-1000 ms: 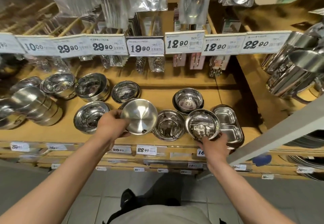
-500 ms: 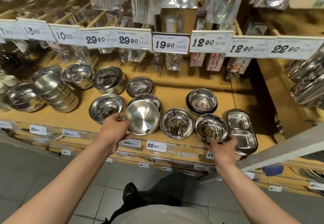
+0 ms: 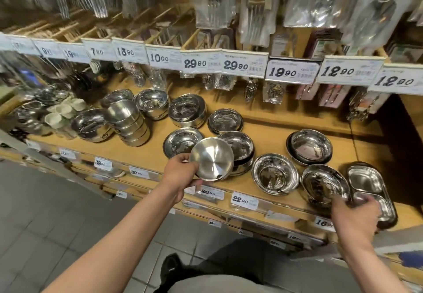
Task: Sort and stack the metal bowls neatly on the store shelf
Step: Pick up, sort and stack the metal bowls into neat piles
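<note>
With my left hand point(image 3: 180, 173) gripping the upturned brushed steel bowl point(image 3: 211, 158) by its rim at the shelf point(image 3: 270, 127) front, I'd seat it on the bowl stack point(image 3: 240, 153) at two o'clock, while my right hand point(image 3: 353, 216) pinches the tilted shiny bowl point(image 3: 322, 185).

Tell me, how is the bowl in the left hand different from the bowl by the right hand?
The left hand holds its bowl tipped up, brushed underside showing. The right hand grips the other bowl at its rim, mirror-shiny inside showing, low over the shelf. Both are round metal.

silver bowls point(image 3: 211, 158); tan wooden shelf point(image 3: 270, 132); white price tags point(image 3: 245, 63)
</note>
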{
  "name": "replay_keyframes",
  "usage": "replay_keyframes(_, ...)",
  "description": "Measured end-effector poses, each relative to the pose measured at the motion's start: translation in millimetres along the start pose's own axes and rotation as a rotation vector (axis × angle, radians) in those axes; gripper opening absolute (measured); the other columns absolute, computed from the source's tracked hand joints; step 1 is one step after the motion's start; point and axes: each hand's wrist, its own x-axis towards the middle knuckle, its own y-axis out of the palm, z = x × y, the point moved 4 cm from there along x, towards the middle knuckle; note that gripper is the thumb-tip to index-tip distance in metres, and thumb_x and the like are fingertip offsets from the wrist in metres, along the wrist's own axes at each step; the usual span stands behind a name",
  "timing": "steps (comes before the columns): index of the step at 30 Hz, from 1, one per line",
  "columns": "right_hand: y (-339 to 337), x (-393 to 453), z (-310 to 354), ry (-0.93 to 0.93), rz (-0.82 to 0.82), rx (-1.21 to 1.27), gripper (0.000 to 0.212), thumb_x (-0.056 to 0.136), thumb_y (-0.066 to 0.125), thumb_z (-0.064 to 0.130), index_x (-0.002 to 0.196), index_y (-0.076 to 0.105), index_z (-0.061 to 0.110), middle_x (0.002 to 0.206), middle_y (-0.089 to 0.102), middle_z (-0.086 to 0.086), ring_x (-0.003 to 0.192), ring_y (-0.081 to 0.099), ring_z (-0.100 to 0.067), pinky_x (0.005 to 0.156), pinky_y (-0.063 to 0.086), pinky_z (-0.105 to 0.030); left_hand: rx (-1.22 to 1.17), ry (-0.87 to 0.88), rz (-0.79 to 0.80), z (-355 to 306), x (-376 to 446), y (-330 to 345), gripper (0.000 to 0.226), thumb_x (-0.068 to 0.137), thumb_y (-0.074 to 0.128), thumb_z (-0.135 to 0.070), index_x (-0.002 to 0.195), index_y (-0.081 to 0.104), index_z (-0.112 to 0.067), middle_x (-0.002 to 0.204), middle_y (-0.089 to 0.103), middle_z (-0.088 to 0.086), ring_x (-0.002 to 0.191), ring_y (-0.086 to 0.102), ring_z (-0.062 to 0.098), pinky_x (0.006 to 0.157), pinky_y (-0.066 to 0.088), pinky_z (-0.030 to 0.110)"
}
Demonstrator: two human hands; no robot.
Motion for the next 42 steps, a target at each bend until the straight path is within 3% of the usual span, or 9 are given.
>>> replay_keyframes(3,14,-28,37,-0.194,0.04,0.009,0.04,0.096,0.063,0.017,0.132,0.052,0.004,0.111,0.057,-0.01,0.104,0.056,-0.031,0.088,0.041,-0.039,-0.032,0.011,0.015,-2,11,-15,0.019,0.092,0.053,0.003,0.099,0.067,-0.007,0.102,0.07,0.013,0.061,0.075,0.017,0.052,0.059,0.027)
replay_keyframes(7,64,-84,78,-0.289,0.245,0.095,0.017,0.099,0.055,0.025,0.115,0.061,0.026,0.084,0.062,0.016,0.068,0.056,0.002,0.058,0.044,-0.023,-0.027,0.017,-0.018,-6,31,-55,0.016,0.097,0.052,-0.008,0.094,0.068,-0.009,0.096,0.07,0.008,0.053,0.069,0.009,0.054,0.057,0.024)
replay_keyframes(12,153,-161,119,-0.228,0.544,0.238,0.016,0.098,0.059,0.022,0.097,0.069,0.035,0.091,0.072,0.012,0.087,0.067,-0.011,0.077,0.054,-0.034,0.039,0.112,-0.052,-26,53,-139,0.022,0.094,0.049,-0.01,0.081,0.067,-0.012,0.077,0.063,0.004,0.053,0.058,0.011,0.053,0.055,0.026)
replay_keyframes(19,275,-271,177,-0.137,0.937,0.334,0.015,0.1,0.059,0.018,0.102,0.068,0.029,0.115,0.067,-0.002,0.1,0.069,-0.017,0.072,0.058,-0.028,0.23,0.306,-0.057,-77,80,-255,0.024,0.096,0.053,-0.018,0.09,0.074,-0.009,0.077,0.071,0.011,0.068,0.064,0.02,0.064,0.053,0.038)
replay_keyframes(22,302,-296,195,-0.093,0.966,0.303,0.012,0.097,0.063,0.02,0.104,0.066,0.031,0.118,0.062,-0.001,0.101,0.066,-0.014,0.077,0.059,-0.029,0.227,0.309,-0.009,-88,92,-273,0.025,0.096,0.054,-0.017,0.091,0.073,-0.003,0.078,0.066,0.01,0.072,0.058,0.019,0.064,0.049,0.035)
replay_keyframes(26,323,-303,217,-0.025,0.972,0.32,0.026,0.097,0.065,0.015,0.122,0.064,0.016,0.12,0.06,-0.007,0.1,0.065,-0.018,0.07,0.063,-0.028,0.212,0.294,0.054,-89,109,-278,0.025,0.095,0.053,-0.015,0.088,0.077,-0.015,0.079,0.071,0.004,0.072,0.061,0.015,0.059,0.053,0.025)
replay_keyframes(32,349,-290,243,-0.043,1.002,0.306,0.005,0.096,0.067,0.02,0.098,0.067,0.024,0.12,0.06,-0.006,0.106,0.062,-0.023,0.063,0.061,-0.024,0.141,0.288,0.066,-105,134,-275,0.032,0.096,0.053,-0.014,0.085,0.08,-0.026,0.07,0.069,-0.007,0.064,0.062,0.004,0.056,0.053,0.019)
replay_keyframes(37,382,-282,264,-0.094,1.025,0.26,0.027,0.093,0.071,0.022,0.119,0.065,0.023,0.105,0.065,0.005,0.072,0.073,-0.002,0.065,0.058,-0.019,0.151,0.34,-0.018,-135,159,-282,0.021,0.095,0.058,-0.014,0.1,0.077,-0.021,0.064,0.068,-0.014,0.051,0.06,-0.001,0.047,0.046,0.013)
replay_keyframes(42,406,-278,278,-0.131,0.961,0.274,0.053,0.092,0.072,0.025,0.142,0.054,0.015,0.108,0.065,0.005,0.092,0.068,-0.008,0.066,0.058,-0.016,0.233,0.368,-0.023,-146,183,-286,0.026,0.09,0.058,-0.013,0.084,0.08,-0.027,0.073,0.076,-0.006,0.059,0.063,0.003,0.052,0.051,0.015)
